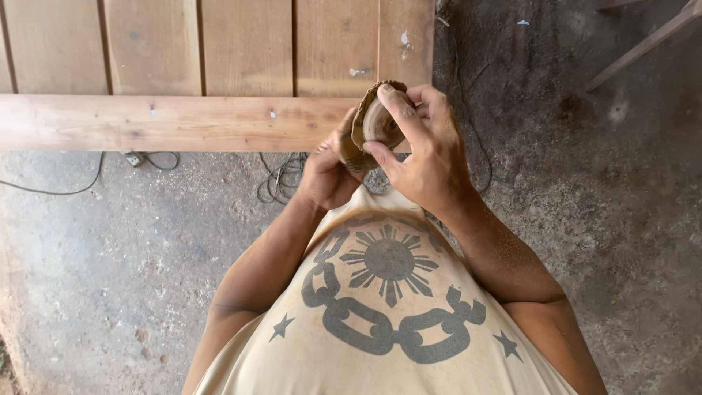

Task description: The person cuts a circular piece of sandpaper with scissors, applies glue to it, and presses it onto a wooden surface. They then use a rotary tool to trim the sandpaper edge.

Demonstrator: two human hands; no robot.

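Both of my hands hold a small round wooden piece (378,124) with a rough brown rim, raised in front of my chest. My right hand (424,146) grips it from the right, index finger laid over its top edge and thumb under its pale face. My left hand (327,170) cups it from below and behind, mostly hidden by the piece and my right hand. The piece hovers just over the near edge of a wooden plank structure (168,121).
A wooden panel of several boards with a cross beam spans the upper left. Black cables (281,179) and a small plug (134,158) lie on the dirty concrete floor (110,249) beneath it. Wooden slats (643,44) lean at the upper right.
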